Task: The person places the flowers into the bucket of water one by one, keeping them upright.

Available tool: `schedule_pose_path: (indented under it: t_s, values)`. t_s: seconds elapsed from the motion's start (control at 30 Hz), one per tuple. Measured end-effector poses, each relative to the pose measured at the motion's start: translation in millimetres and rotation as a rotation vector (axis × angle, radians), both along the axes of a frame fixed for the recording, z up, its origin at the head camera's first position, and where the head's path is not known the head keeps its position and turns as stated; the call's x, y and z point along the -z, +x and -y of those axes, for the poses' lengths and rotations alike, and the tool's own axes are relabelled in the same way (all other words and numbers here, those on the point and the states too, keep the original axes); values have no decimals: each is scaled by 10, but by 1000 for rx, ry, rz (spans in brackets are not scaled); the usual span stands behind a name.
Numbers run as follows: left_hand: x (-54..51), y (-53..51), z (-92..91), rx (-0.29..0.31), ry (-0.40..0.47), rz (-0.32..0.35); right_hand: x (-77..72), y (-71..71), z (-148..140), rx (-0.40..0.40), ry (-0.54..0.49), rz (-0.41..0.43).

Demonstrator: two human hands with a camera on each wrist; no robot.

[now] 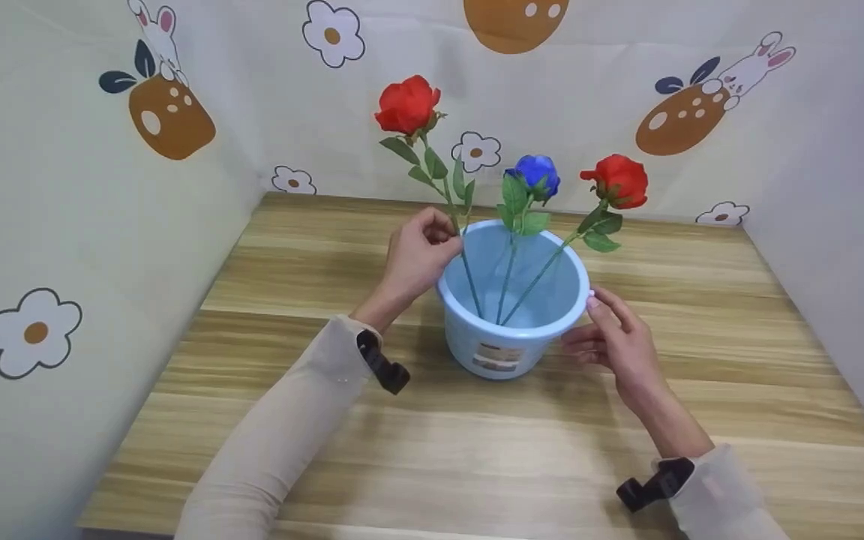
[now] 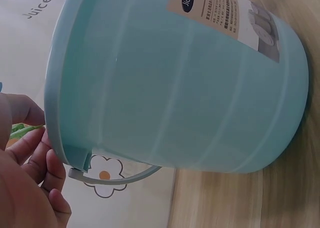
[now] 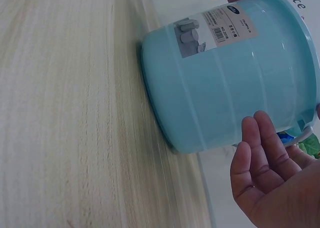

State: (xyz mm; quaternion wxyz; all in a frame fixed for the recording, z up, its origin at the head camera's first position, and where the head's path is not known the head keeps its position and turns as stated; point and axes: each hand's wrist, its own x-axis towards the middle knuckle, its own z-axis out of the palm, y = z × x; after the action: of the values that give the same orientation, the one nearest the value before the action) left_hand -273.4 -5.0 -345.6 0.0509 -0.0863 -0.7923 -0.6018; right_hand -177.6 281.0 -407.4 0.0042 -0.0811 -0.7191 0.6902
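Note:
A light blue plastic bucket (image 1: 469, 341) stands upright, with three artificial roses leaning inside. The left red rose (image 1: 407, 106) rises highest; my left hand (image 1: 421, 251) pinches its green stem beside the bucket's left rim. In the left wrist view, the left fingertips (image 2: 36, 160) meet beside that rim. A blue rose (image 1: 537, 176) stands in the middle, and another red rose (image 1: 618, 182) leans right over the rim. My right hand (image 1: 623, 341) holds the bucket's right rim near the handle, between thumb and index finger. The right wrist view shows its other fingers (image 3: 267, 148) loosely bent beside the wall.
The bucket stands on a wood-grain table (image 1: 252, 300). Behind and beside it hang pale sheets printed with flowers, rabbits and brown fruit. The bucket's handle (image 2: 125, 179) hangs at its far side. Black bands (image 1: 383, 364) sit around both sleeve cuffs.

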Motion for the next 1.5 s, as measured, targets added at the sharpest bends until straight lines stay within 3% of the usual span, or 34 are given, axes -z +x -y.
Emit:
schedule_pose_path:
  t_s: [0.6, 0.87, 1.1, 1.5]
  values:
    - [2, 7, -38, -44, -105, 16, 3, 5, 13, 2, 13, 5]
    - [0, -19, -40, -23, -124, 28, 34, 9, -6, 6, 4, 6]
    - [14, -21, -60, -8, -170, 62, 119, 40, -5, -7, -20, 54]
    - [12, -17, -89, 30, -228, 104, 93, 44, -5, -10, -37, 12]
